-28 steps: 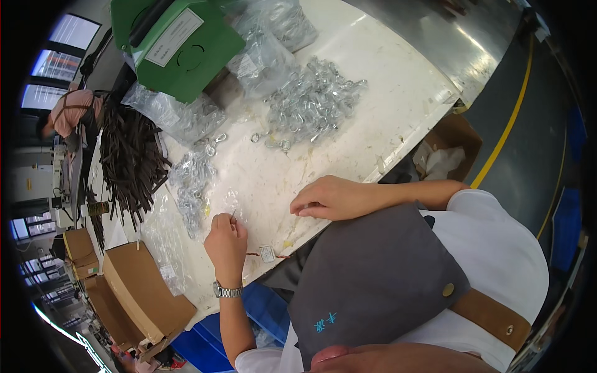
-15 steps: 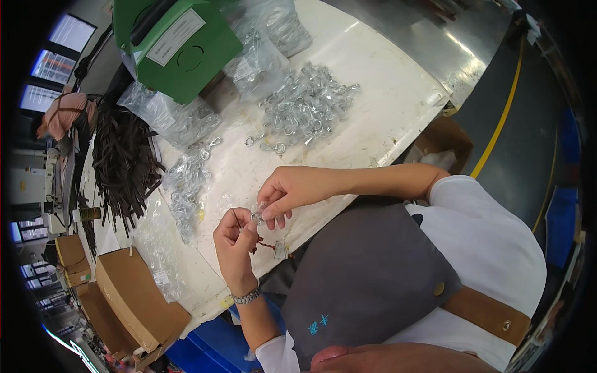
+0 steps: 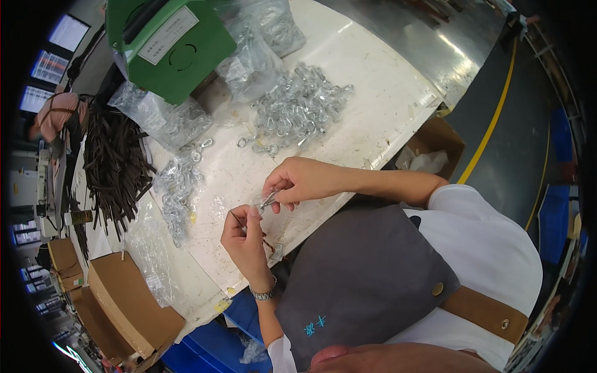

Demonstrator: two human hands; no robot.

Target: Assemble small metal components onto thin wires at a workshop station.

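My left hand and my right hand meet over the table's near edge, both closed in a pinch. Between their fingertips is a silver metal snap hook; the right fingers hold its upper end, the left thumb and forefinger its lower end. Fingers cover part of it. A reddish-brown beaded cord with a small pale tag hangs by my left wrist. Beyond my hands lies a large pile of silver snap hooks. A smaller pile of similar hooks lies to the left.
A green machine housing stands at the back among clear bags of metal parts. Dark straps lie in a heap at left, above a cardboard box. A blue bin sits below the white table. Another person bends far left.
My right hand has lifted and turned slightly, so the snap hook now slants up from the left fingertips. My left hand has shifted a little to the right. The view has moved slightly.
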